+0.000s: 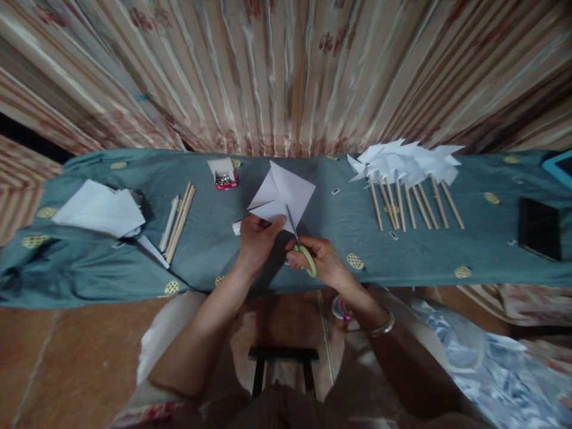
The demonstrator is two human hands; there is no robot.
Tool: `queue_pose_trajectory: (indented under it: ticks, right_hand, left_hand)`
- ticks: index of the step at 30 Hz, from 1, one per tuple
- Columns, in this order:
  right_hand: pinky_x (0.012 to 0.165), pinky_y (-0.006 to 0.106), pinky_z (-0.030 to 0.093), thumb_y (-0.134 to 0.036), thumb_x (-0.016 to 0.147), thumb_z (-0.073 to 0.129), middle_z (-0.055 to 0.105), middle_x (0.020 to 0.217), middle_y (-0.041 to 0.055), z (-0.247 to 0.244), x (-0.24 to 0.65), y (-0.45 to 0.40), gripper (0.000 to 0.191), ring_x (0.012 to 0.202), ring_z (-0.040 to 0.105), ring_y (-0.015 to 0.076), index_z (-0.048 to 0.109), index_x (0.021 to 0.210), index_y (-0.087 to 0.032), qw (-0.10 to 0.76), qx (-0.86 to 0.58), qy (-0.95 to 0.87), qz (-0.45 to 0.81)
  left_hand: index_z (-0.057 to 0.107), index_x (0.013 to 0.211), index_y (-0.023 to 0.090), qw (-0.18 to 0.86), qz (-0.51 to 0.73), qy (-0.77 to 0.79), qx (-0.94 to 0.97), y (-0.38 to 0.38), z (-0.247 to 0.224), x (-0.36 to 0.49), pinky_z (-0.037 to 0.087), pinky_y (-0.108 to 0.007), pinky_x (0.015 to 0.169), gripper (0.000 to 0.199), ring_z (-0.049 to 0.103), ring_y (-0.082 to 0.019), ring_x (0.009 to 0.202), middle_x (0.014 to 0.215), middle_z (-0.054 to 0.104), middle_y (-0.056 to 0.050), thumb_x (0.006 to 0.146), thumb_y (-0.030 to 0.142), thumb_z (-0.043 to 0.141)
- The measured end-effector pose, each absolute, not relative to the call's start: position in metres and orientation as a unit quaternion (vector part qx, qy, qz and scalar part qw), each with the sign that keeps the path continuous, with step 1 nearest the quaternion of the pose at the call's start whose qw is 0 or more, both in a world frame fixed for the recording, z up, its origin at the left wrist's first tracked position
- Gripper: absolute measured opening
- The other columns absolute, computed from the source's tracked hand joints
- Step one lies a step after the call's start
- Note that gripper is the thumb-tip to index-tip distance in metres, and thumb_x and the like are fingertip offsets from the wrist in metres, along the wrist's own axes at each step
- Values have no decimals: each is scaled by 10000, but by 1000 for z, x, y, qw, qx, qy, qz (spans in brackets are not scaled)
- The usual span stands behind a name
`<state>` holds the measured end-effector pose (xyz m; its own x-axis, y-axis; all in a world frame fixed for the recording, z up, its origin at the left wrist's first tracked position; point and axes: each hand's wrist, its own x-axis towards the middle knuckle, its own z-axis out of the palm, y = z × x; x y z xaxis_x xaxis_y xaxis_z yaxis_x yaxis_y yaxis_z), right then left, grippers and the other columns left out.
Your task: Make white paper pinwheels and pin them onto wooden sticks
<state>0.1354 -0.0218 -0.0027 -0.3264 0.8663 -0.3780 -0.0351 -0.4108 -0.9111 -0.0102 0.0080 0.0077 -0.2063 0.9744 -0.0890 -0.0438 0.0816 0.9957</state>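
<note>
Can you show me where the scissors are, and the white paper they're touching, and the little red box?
Scissors [309,256]: head view, on the green handle.
White paper [292,187]: head view, on the flat face of the sheet.
Little red box [227,186]: head view, on its near red wall.

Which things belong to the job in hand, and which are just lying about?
Likely for the job: partly cut paper, scissors, stacked paper, loose sticks, box of shiny pieces, paper pinwheels.

Apparently just lying about: dark flat slab, blue-edged object.
</note>
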Motion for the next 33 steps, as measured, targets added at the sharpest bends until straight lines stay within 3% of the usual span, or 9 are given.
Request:
queue_pose_trajectory:
  ticks: [11, 33]
  right_hand:
    - [483, 219, 425, -510, 524, 875, 582, 500, -70, -7, 135, -22, 451, 463, 503, 78, 647, 749, -193, 339, -484, -424, 686]
    - [496, 224, 419, -506, 562, 859, 583, 522, -56, -5, 137, -21, 430, 489, 509, 91, 641, 758, -192, 334, -486, -449, 671]
  left_hand:
    - [676, 669, 179, 490, 555, 538, 403, 9, 9, -9, 497, -279, 681, 112, 618, -162, 707, 732, 694, -27, 649, 273, 733]
    - [668, 659, 185, 490, 550, 548, 396, 8, 9, -8, 485, -278, 639, 127, 591, -150, 627, 686, 688, -20, 632, 271, 758]
